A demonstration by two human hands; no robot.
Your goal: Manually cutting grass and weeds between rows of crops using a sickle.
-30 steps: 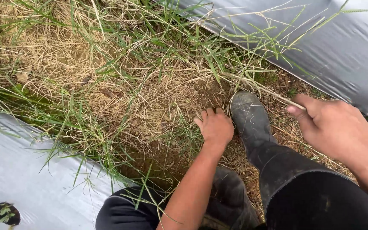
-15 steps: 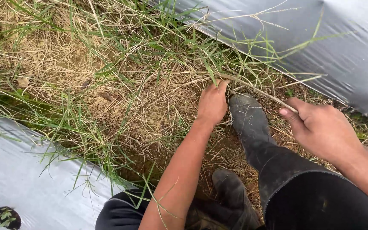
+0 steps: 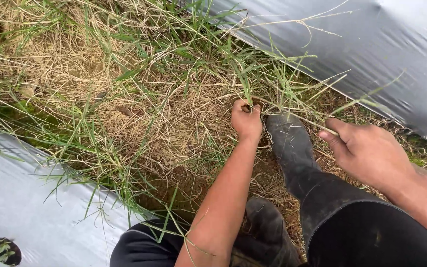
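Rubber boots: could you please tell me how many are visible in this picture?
2. One black boot stands ahead between the left hand and right hand. The other boot is at the bottom edge, partly hidden behind the left forearm.

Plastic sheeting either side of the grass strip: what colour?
Silver-grey, glossy plastic sheeting; the head view shows it best, at the upper right.

The grass (image 3: 139, 94) is a mix of bright green blades and dry yellow-brown straw. The plastic sheet (image 3: 371, 54) on both sides is shiny grey with pale white shine marks. The rubber boots (image 3: 292, 148) are black with bits of brown dirt on them. The trousers (image 3: 371, 237) are black too. The bare soil (image 3: 184, 188) is reddish brown
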